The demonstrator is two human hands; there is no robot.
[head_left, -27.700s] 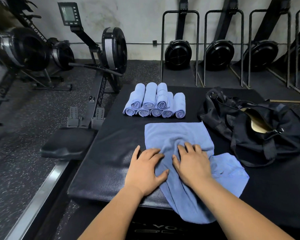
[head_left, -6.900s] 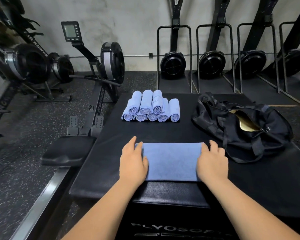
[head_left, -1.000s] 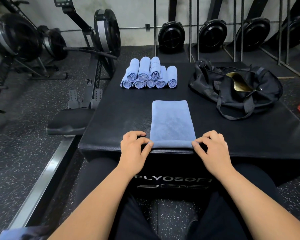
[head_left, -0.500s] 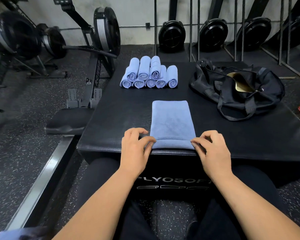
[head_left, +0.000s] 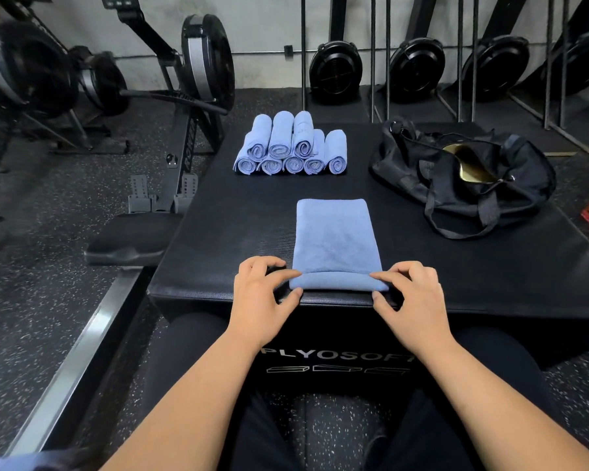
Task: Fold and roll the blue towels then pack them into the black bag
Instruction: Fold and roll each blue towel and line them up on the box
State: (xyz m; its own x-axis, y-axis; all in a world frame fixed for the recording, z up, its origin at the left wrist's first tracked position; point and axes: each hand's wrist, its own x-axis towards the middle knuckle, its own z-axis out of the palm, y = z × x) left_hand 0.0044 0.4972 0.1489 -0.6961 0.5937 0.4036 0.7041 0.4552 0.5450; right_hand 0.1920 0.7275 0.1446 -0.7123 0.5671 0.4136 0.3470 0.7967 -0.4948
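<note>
Here the left hand (head_left: 264, 300) and right hand (head_left: 413, 300) each pinch a near corner of the blue towel (head_left: 335, 239), which lies flat at the near edge of the box (head_left: 218, 239). Soft, light and limp, it probably rolls best gripped evenly at both ends. Farther off lie the rolled towels (head_left: 291, 147); far right, the black bag (head_left: 463, 178).

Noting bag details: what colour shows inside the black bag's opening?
Shiny gold interior within the black bag, seen in the head view.
</note>
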